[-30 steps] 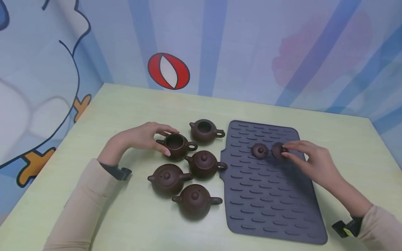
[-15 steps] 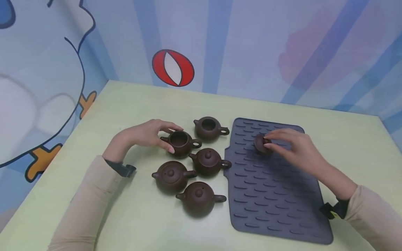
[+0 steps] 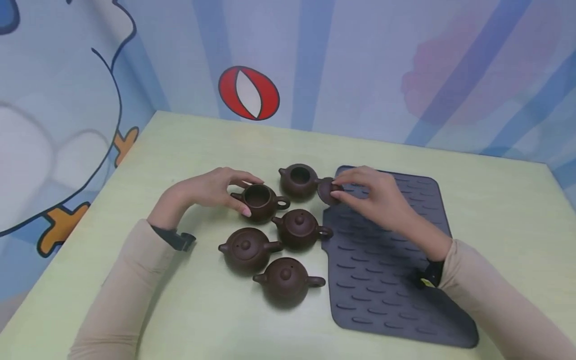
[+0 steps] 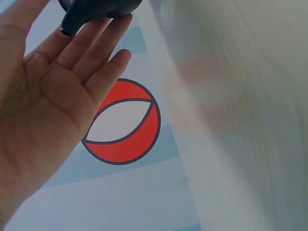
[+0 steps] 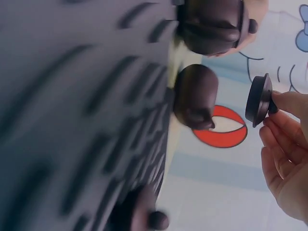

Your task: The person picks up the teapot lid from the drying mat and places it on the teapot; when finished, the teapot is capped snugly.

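Note:
My left hand (image 3: 213, 189) holds a lidless dark brown teapot (image 3: 260, 209) by its spout side, thumb in front and fingers behind. In the left wrist view, part of the teapot (image 4: 108, 7) shows at the fingertips. The right hand (image 3: 375, 195) pinches a small round teapot lid (image 3: 327, 192) by its knob, above the left edge of the grey mat (image 3: 360, 300). Tilted on edge, that lid (image 5: 258, 100) appears clearly in the right wrist view. Just left of it stands a second lidless teapot (image 3: 294, 186), its handle partly behind the lid.
Three lidded teapots stand nearer me: one (image 3: 299, 235) beside the mat, another (image 3: 246, 255) at left, a third (image 3: 284, 290) in front. Another lid (image 5: 139, 214) sits on the mat in the right wrist view, hidden in the head view. A patterned wall (image 3: 360, 75) rises behind the table.
My right hand has moved left across the mat, carrying the lid up to the rear lidless teapot. My left hand keeps its hold on the other lidless teapot.

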The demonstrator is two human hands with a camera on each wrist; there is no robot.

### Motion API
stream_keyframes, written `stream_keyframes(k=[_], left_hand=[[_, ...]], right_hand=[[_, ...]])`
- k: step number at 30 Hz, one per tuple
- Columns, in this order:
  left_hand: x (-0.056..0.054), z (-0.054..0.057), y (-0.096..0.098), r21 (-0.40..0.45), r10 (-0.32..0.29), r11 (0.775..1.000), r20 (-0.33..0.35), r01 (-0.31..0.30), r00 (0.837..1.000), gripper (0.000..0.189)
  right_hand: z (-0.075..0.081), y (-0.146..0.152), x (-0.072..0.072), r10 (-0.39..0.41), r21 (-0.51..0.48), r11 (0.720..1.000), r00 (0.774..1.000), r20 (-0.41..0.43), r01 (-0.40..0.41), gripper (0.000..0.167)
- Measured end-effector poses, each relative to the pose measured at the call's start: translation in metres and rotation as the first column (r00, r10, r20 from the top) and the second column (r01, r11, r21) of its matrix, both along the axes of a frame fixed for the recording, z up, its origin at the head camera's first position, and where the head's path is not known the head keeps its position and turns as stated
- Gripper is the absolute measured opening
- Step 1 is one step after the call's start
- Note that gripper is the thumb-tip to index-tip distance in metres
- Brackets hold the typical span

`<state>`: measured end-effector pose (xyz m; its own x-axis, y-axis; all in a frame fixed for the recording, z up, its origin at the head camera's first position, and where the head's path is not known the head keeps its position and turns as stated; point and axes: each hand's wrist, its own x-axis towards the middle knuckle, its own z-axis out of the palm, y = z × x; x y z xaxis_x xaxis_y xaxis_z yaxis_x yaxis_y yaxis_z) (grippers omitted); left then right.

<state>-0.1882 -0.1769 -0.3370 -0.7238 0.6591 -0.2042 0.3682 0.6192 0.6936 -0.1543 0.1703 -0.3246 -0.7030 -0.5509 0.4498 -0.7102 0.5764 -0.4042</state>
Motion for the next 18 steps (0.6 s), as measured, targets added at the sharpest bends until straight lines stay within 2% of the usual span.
stream_keyframes(k=[7, 12, 18], left_hand=[[-0.001, 0.001, 0.005, -0.007, -0.005, 1.000, 0.015, 0.005, 1.000, 0.070], [0.000, 0.002, 0.006, -0.017, -0.011, 1.000, 0.019, 0.012, 1.000, 0.071], [-0.001, 0.002, 0.005, -0.048, 0.025, 0.999, 0.030, -0.024, 0.999, 0.070]], right_hand=[[0.006, -0.033, -0.011, 0.081, -0.076, 0.994, 0.996, 0.033, -0.078, 0.019], [0.007, -0.059, -0.016, 0.147, -0.149, 0.979, 0.987, 0.069, -0.136, 0.018], [0.005, -0.090, -0.022, 0.226, -0.178, 0.962, 0.971, 0.081, -0.209, 0.019]])
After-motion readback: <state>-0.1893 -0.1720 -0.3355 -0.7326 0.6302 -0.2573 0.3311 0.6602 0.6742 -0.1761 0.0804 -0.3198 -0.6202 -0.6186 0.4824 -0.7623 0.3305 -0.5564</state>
